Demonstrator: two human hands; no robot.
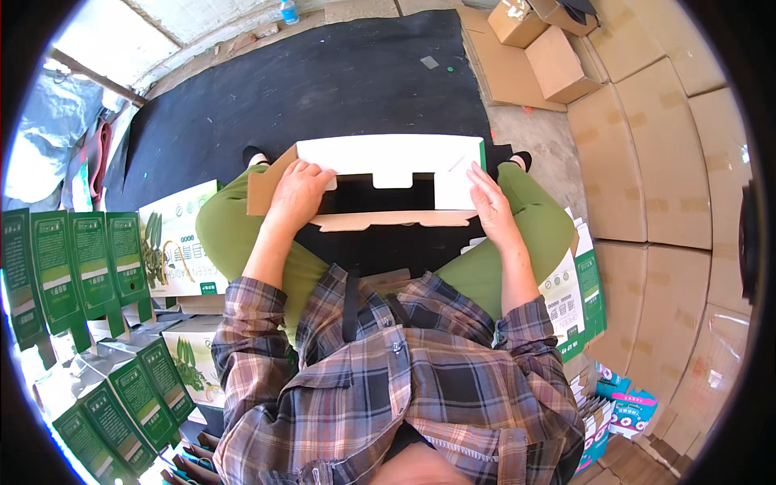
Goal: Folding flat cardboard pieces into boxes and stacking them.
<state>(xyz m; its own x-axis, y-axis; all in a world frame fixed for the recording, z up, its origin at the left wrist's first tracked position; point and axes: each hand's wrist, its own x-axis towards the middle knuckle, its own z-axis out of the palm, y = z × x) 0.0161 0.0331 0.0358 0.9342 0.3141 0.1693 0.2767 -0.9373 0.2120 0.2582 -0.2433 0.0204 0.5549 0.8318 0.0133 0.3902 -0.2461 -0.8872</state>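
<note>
My left hand [297, 194] lies flat, fingers spread, pressing the left flap of 1 white carton [388, 162] on my lap. My right hand [491, 206] rests open along its right edge, fingers together. To my left, 4 green folded boxes [73, 263] stand in a row; far right, 3 brown cardboard boxes [554, 61].
</note>
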